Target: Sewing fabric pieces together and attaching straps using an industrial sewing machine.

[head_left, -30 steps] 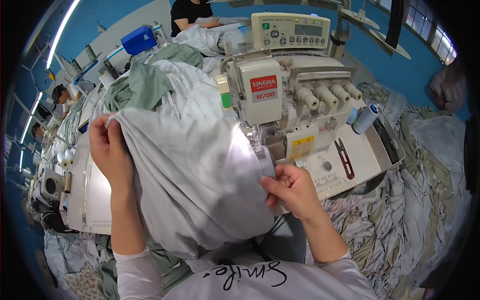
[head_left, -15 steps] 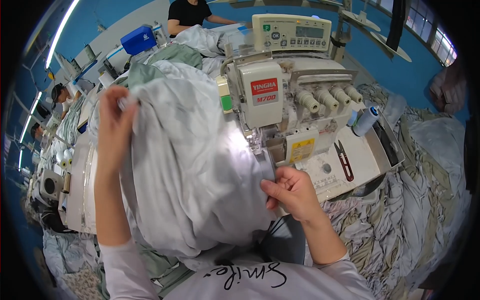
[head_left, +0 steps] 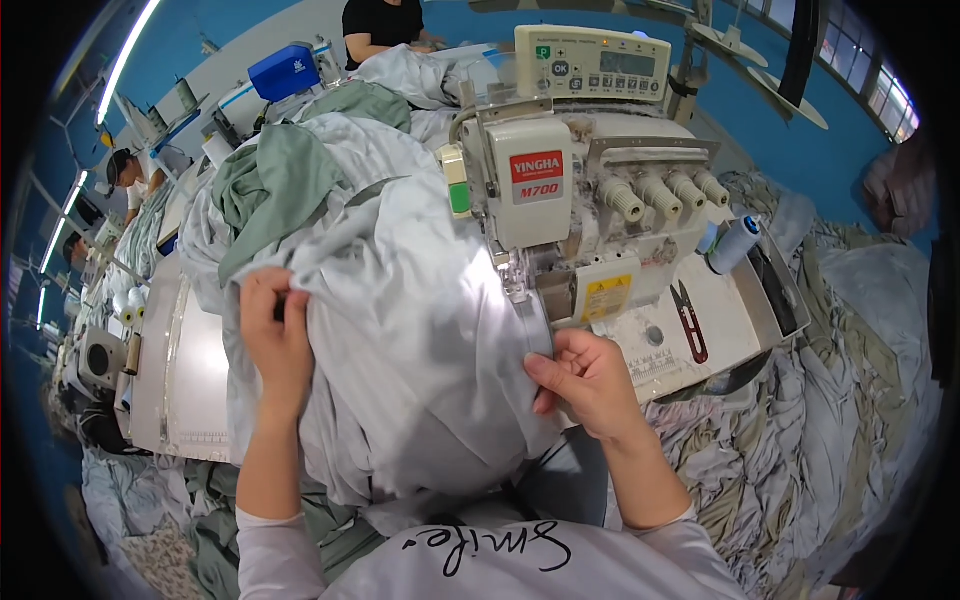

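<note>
A pale grey cloth (head_left: pixel 420 360), soft and thin-looking, spreads in loose folds over the machine table and drops toward the person's lap, with a bright patch of lamplight and a broad soft shadow across it. Clock directions run from its middle. At nine o'clock the left hand (head_left: pixel 275 335) has its thumb and fingers closed on a bunched fold; between three and four the right hand (head_left: pixel 590 380) pinches the cloth's edge, thumb on top and fingers curled. At one o'clock stands the cream sewing machine (head_left: pixel 530 195), its presser foot (head_left: pixel 515 282) close against the cloth's far right edge and its head blocking the view behind; farther out the same way is a control panel (head_left: pixel 595 65). A rumpled green cloth (head_left: pixel 280 180) lies against the grey between ten and eleven. At three o'clock dark-red snips (head_left: pixel 690 325) lie on a pale tray (head_left: pixel 655 365), with a blue thread spool (head_left: pixel 735 245) just beyond. Heaped fabric (head_left: pixel 810 420) fills four o'clock. A co-worker (head_left: pixel 385 25) is at twelve, well apart.
</note>
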